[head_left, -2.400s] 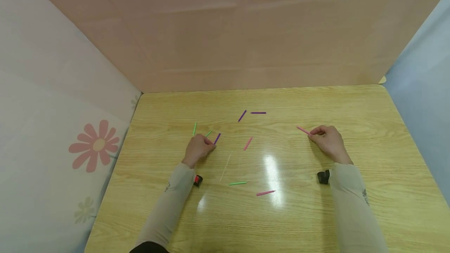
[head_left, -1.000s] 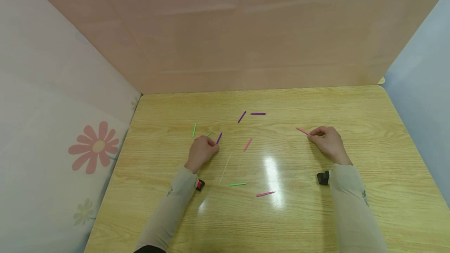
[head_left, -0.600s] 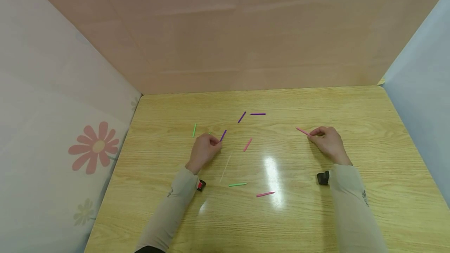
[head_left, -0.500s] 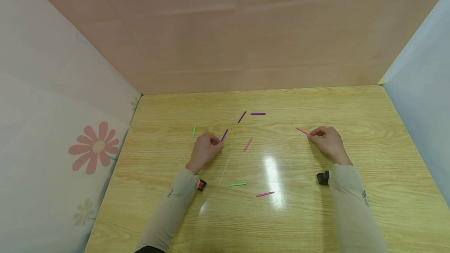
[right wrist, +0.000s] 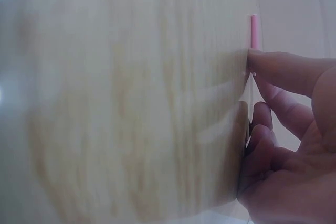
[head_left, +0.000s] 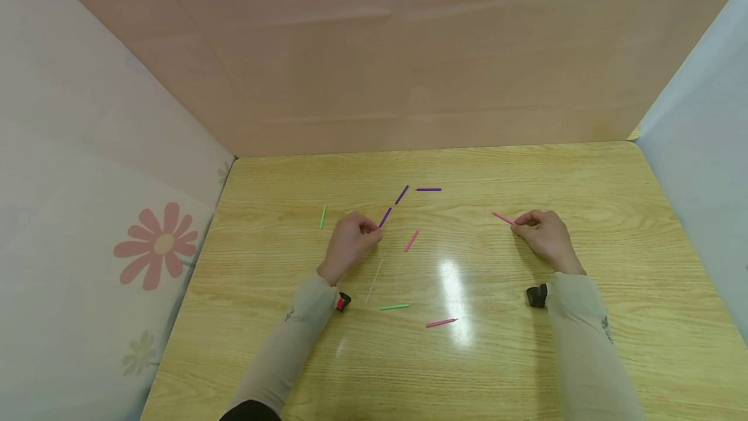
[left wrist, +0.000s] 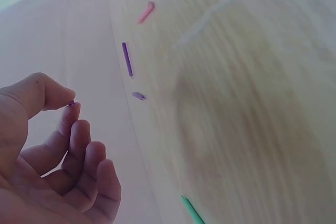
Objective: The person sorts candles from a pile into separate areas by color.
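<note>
My left hand (head_left: 352, 243) pinches the near end of a thin purple stick (head_left: 385, 217) between thumb and index finger. The far tip of this stick comes close to a second purple stick (head_left: 402, 195), slanted along nearly the same line. Beyond that, a third purple stick (head_left: 428, 190) lies crosswise. Seen from the left wrist, only a speck of purple shows at the fingertips, and the other fingers are loosely bent. Over on the right, my right hand (head_left: 543, 236) pinches one end of a pink stick (head_left: 503, 218), whose free end points left and away in the head view.
On the wooden table (head_left: 643, 226) lie a pink stick (head_left: 411, 240) in the middle, a green stick (head_left: 395, 307) and another pink stick (head_left: 441, 323) nearer me, and a green stick (head_left: 323, 217) at left. Cloth walls enclose the back and sides.
My left hand has carried its purple stick right and away from me, up to the second purple one. A green stick behind that hand has become hidden. The right hand stays put.
</note>
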